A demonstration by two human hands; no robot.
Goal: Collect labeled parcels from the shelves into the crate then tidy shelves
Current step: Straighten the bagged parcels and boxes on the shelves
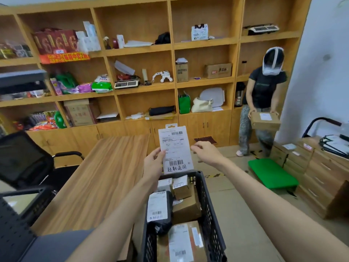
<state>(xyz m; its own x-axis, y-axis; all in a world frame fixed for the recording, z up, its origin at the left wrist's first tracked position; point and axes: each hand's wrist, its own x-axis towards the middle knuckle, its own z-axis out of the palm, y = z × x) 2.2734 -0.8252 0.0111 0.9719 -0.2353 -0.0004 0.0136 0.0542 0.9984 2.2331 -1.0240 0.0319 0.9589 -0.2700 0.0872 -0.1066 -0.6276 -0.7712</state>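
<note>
My left hand (154,163) holds a flat white labeled parcel (174,148) upright by its left edge, above the far end of the black crate (211,220). The label has barcodes and handwritten characters at the bottom. My right hand (205,151) hovers just right of the parcel with fingers loosely curled, holding nothing. Inside the crate lie several labeled parcels: brown boxes (186,205) and a dark bag with a white label (158,207). The wooden shelves (143,50) fill the back wall with mixed goods.
A wooden table (98,178) stands left of the crate, with a black chair (28,161) beyond it. Another person (264,95) at the right holds a labeled cardboard box. A green platform (272,173) and wooden drawers (311,167) sit on the right.
</note>
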